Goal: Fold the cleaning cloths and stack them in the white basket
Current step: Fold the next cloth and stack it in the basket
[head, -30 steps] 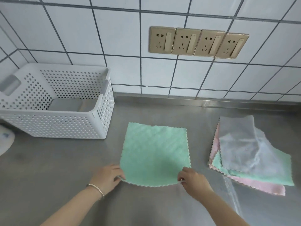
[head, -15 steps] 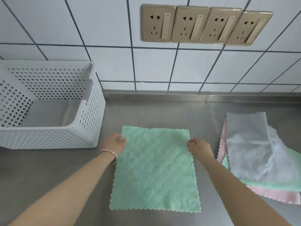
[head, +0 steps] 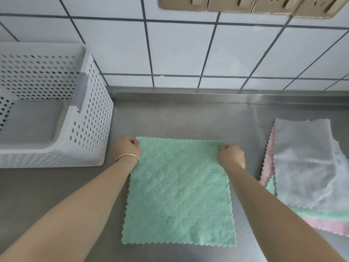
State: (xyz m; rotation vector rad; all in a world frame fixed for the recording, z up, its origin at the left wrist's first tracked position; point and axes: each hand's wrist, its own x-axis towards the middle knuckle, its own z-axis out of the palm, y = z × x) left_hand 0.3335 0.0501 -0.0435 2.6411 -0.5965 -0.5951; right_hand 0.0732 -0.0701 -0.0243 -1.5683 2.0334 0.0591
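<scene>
A green quilted cleaning cloth (head: 179, 191) lies flat and unfolded on the steel counter in front of me. My left hand (head: 127, 149) pinches its far left corner, and my right hand (head: 231, 155) pinches its far right corner. To the right sits a loose pile of cloths (head: 306, 167): a white one on top, green and pink ones beneath. The white perforated basket (head: 90, 118) stands at the left; nothing shows inside it.
A tiled wall (head: 188, 53) rises behind the counter with a row of gold sockets (head: 245, 4) at the top. The steel counter (head: 188, 114) has bare surface between the basket and the pile.
Both hands have moved from the cloth's near corners to its far corners and now pinch them. The camera has moved closer and tilted further down.
</scene>
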